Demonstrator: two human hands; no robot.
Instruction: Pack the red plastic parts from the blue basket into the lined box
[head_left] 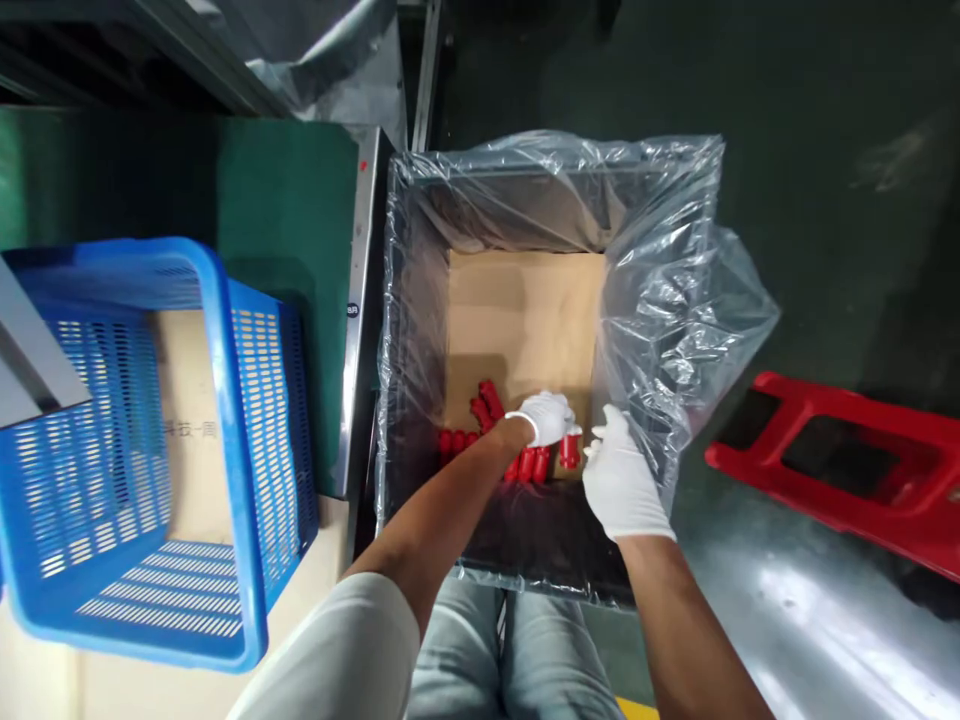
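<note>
My left hand, in a white glove, reaches into a deep bin lined with clear plastic. Its fingers are closed on the top of a red cylindrical part near the bin's front right corner. Other red cylindrical parts stand in a row beside it, while a few lie tilted at the left, partly hidden by my forearm. My right hand, also gloved, is over the right side of the bin with its fingers apart and nothing in them. Brown cardboard covers the bin's floor.
A blue slotted basket with cardboard in its bottom stands at the left on a green-topped bench with a metal edge. Loose plastic liner bulges over the bin's right side. A red stool-like frame is on the floor at right.
</note>
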